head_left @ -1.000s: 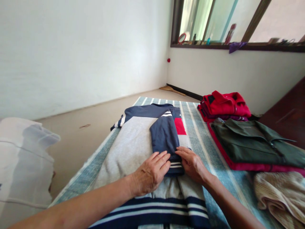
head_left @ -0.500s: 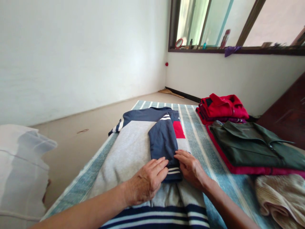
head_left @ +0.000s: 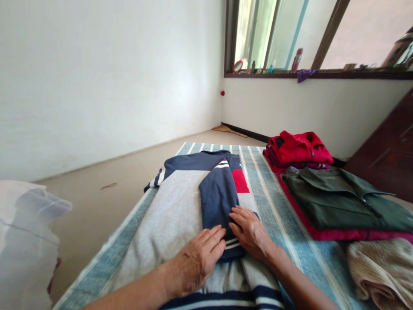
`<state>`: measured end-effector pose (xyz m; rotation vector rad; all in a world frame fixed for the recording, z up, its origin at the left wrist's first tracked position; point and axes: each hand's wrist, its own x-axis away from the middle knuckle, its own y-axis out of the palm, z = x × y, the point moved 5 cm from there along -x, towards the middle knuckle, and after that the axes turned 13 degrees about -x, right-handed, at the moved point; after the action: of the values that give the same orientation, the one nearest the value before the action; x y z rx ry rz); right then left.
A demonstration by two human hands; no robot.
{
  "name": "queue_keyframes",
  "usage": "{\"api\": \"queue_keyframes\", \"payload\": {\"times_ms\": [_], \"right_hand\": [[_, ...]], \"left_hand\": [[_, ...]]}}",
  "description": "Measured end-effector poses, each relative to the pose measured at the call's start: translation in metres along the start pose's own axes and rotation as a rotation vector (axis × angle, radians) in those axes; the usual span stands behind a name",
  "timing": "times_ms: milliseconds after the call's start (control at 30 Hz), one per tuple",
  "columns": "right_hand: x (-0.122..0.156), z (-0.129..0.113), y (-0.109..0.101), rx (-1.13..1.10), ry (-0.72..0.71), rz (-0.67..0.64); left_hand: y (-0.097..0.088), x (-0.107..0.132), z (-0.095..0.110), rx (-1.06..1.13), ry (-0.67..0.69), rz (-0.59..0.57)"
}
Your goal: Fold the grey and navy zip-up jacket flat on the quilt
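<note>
A grey and navy sweatshirt [head_left: 161, 219] lies on a blue striped cloth [head_left: 267, 198], its collar away from me. One navy sleeve [head_left: 217, 193] is folded across the body, and its white-striped cuff points towards me. My left hand [head_left: 200, 258] rests flat on the left side of that sleeve near the cuff, fingers stretched out. On the sleeve's right edge lies my right hand [head_left: 250, 230], also flat with its fingers extended. The other sleeve [head_left: 158, 177] sticks out at the far left. Striped hem ribbing [head_left: 267, 297] shows partly below my hands.
To the right, a dark green folded jacket [head_left: 348, 200] lies on crimson clothing, with red folded clothes [head_left: 300, 146] behind it. A beige towel [head_left: 383, 267] sits at the lower right. White sheer fabric [head_left: 29, 245] hangs at the left. Small items line the window sill [head_left: 319, 74].
My right hand has slid slightly left onto the sleeve, nearer my left hand. Both hands stay flat on the sweatshirt. The view has tilted up slightly.
</note>
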<state>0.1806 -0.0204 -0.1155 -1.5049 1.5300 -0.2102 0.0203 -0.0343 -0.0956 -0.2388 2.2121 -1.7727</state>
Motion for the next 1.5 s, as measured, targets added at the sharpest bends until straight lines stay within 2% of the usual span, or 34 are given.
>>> {"api": "queue_keyframes", "payload": {"times_ms": [133,367,700,867,1033,1167,1333,1500], "right_hand": [[0.002,0.002,0.003,-0.002,0.008,0.006],[0.003,0.003,0.004,-0.003,0.007,0.017],[0.003,0.004,0.004,-0.038,0.023,0.018],[0.003,0.003,0.004,-0.042,0.029,0.015],[0.003,0.003,0.004,-0.041,0.027,0.028],[0.003,0.003,0.004,-0.044,0.025,0.032],[0.003,0.003,0.004,-0.035,0.017,0.041],[0.002,0.001,0.001,-0.044,-0.004,0.045]], "left_hand": [[0.002,0.002,-0.001,0.012,-0.003,0.000],[0.016,0.005,-0.001,0.027,-0.007,-0.023],[-0.009,0.000,0.002,0.068,-0.035,-0.166],[-0.005,0.001,0.000,0.091,-0.046,-0.184],[0.017,0.007,0.001,0.104,-0.060,-0.087],[0.027,0.010,0.005,0.075,-0.053,-0.096],[0.025,0.012,0.007,0.078,-0.066,-0.103],[0.013,0.009,-0.001,0.170,-0.136,0.043]]}}
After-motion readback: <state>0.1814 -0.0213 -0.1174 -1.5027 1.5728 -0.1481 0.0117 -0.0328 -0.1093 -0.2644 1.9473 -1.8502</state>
